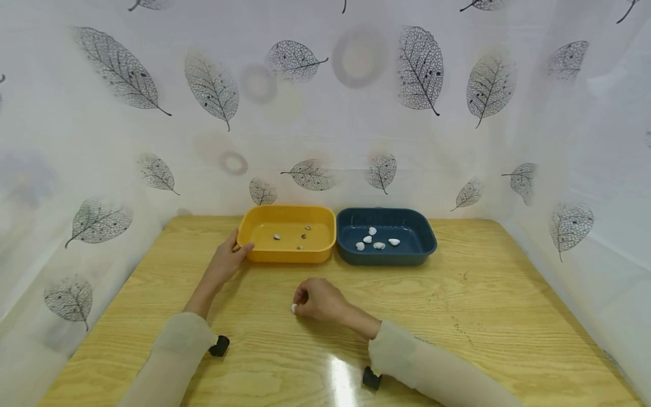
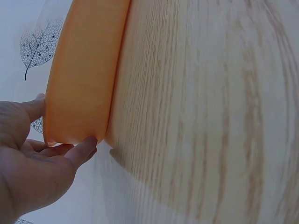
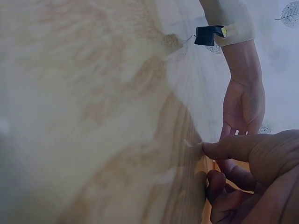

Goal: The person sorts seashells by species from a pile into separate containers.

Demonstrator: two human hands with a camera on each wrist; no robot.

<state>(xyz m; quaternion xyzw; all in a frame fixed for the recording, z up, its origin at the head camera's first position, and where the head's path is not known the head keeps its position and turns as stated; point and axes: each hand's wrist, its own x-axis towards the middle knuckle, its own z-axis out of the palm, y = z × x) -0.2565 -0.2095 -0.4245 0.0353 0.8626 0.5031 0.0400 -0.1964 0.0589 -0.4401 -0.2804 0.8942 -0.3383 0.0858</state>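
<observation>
On the left of the table, my left hand (image 1: 227,260) grips the near left corner of a yellow plastic tray (image 1: 285,256). The left wrist view shows its thumb by the rim and the other fingers against the tray's end wall. Lower and nearer the middle, my right hand (image 1: 321,299) pinches a small white shell (image 1: 294,308) between thumb and fingertips, right at the tabletop. In the right wrist view that shell is hidden behind the fingers (image 3: 224,148). Several small dark shells (image 1: 277,237) lie scattered in the yellow tray.
A dark blue tray (image 1: 386,259) stands against the yellow tray's right side, with several white shells (image 1: 378,246) inside. Both sit near the back edge of the wood-grain table (image 1: 488,316). A leaf-patterned white curtain (image 1: 325,113) encloses the back and sides.
</observation>
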